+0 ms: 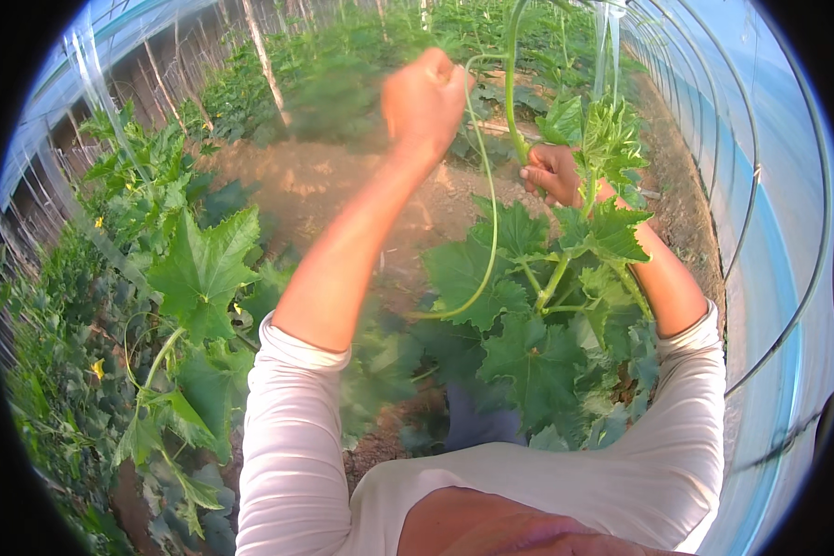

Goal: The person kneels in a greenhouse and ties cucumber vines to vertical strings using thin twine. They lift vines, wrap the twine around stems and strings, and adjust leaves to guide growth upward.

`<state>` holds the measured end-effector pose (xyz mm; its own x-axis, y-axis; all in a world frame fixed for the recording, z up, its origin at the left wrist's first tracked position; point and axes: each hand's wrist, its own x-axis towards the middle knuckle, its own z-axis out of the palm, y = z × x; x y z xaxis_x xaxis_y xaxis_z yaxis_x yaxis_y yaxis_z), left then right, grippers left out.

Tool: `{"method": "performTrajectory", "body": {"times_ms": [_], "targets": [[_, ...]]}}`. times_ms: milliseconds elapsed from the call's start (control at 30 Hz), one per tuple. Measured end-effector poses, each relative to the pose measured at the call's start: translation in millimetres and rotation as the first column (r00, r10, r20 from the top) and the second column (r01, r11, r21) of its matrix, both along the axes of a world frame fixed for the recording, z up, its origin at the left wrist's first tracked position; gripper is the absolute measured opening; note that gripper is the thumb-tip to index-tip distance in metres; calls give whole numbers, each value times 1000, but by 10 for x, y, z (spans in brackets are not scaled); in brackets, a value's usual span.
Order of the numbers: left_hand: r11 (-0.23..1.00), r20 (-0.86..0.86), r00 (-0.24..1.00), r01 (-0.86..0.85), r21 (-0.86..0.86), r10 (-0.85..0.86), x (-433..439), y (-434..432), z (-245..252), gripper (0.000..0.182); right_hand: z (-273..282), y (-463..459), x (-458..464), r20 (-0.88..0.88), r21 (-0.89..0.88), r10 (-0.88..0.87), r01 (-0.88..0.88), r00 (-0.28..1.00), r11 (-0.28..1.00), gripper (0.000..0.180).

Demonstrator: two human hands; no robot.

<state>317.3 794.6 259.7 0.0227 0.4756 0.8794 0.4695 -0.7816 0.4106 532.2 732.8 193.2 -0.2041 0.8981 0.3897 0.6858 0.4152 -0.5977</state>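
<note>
My left hand (427, 101) is raised in front of me with its fingers curled, blurred by motion. Whether anything is inside the fist cannot be made out; a smeared green leaf shape (344, 94) shows just left of it. Close to its thumb side passes a long curling tendril (490, 201), which branches off a thick green vine stem (511, 83). My right hand (556, 172) grips that stem lower down, thumb and fingers around it. A leafy shoot tip (608, 139) partly covers the right wrist. Broad lobed leaves (535, 354) spread below both hands.
More vines with yellow flowers (97, 368) crowd the left. Bare soil (320, 181) lies ahead. Clear plastic strips (608, 48) hang near the stem. Curved hoops (816, 201) carry plastic film (771, 229) along the right. Wooden poles (267, 62) stand at the back left.
</note>
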Motion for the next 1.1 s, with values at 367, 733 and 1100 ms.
{"method": "performTrajectory", "body": {"times_ms": [367,733,1100], "targets": [[875,23,913,396,-278,-406,-369,102,388,40,-84,129,156,-31,18,0,0,1000,1000,30],[996,-537,839,-71,57,90,-74,-200,497,16,-250,145,102,44,121,-25,19,999,992,34],[935,-330,877,-352,54,349,-636,300,1068,30,-203,96,235,108,-27,10,-8,994,1000,33]]}}
